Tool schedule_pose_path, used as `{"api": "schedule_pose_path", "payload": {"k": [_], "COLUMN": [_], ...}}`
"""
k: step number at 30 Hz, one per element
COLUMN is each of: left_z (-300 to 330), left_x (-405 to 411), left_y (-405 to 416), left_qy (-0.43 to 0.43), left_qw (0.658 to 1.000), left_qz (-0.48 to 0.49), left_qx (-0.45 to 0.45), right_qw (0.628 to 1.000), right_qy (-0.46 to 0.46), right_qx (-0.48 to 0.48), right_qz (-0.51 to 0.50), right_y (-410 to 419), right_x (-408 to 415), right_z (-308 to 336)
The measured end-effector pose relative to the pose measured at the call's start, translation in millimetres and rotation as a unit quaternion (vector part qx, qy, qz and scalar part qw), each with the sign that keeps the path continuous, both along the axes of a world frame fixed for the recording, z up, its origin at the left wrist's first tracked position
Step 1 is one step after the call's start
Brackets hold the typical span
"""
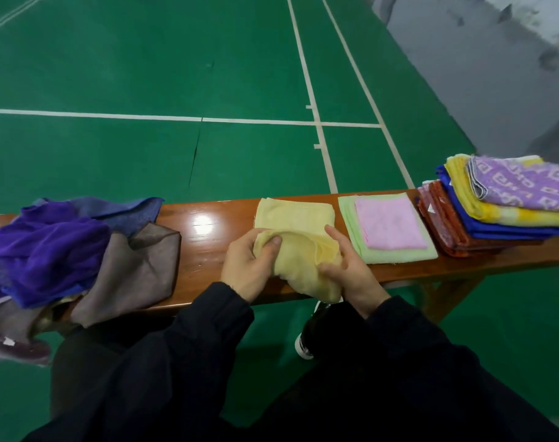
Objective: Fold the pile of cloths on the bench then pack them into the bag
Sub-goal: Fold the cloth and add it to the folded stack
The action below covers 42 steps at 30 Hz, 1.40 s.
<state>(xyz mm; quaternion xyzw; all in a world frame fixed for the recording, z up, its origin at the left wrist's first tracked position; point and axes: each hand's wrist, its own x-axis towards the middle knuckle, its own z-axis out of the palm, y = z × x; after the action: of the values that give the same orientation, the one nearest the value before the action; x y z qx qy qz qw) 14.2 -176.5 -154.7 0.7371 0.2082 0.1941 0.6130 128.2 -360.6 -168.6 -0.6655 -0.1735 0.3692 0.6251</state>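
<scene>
A pale yellow cloth (295, 218) lies on the wooden bench (204, 247), partly bunched at its near edge. My left hand (246, 269) grips the bunched left part with the thumb on top. My right hand (351, 269) holds the right part, fingers curled into the fabric. Left of them sits an unfolded pile of purple, blue and grey-brown cloths (70, 253). To the right lie a folded pink cloth (389, 223) on a folded green one (399, 253), then a stack of folded cloths (501, 212) topped by a purple patterned one. No bag is in view.
The bench stands on a green sports floor (144, 74) with white lines. A bare stretch of bench shows between the loose pile and my hands. My dark-clothed legs and a shoe (306, 339) are below the bench's near edge.
</scene>
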Motion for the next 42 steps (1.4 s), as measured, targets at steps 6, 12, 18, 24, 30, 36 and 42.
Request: {"api": "schedule_pose_path", "payload": {"k": [6, 12, 18, 24, 30, 36, 42], "left_z": [2, -3, -6, -18, -45, -60, -62], "left_x": [11, 4, 40, 98, 128, 123, 86], "left_y": [-7, -3, 14, 49, 62, 62, 50], "left_qy": [-0.008, 0.029, 0.091, 0.155, 0.229, 0.273, 0.374], "left_qw": [1.000, 0.999, 0.995, 0.974, 0.949, 0.923, 0.861], "left_qz": [-0.022, -0.027, 0.022, 0.065, 0.073, 0.098, 0.032], "left_qx": [-0.008, -0.005, 0.028, 0.154, 0.205, 0.252, 0.343], "right_qw": [0.993, 0.977, 0.950, 0.892, 0.852, 0.862, 0.847], "right_qy": [-0.060, 0.070, -0.158, -0.291, -0.342, -0.340, -0.278], "right_qx": [-0.042, -0.042, -0.154, -0.287, -0.370, -0.337, -0.445], "right_qz": [-0.088, -0.198, -0.220, -0.194, -0.142, -0.164, -0.078], "right_y": [-3, -5, 17, 52, 69, 70, 51], "right_x": [-4, 2, 39, 85, 114, 107, 68], "right_z": [-2, 6, 0, -11, -29, -28, -31]}}
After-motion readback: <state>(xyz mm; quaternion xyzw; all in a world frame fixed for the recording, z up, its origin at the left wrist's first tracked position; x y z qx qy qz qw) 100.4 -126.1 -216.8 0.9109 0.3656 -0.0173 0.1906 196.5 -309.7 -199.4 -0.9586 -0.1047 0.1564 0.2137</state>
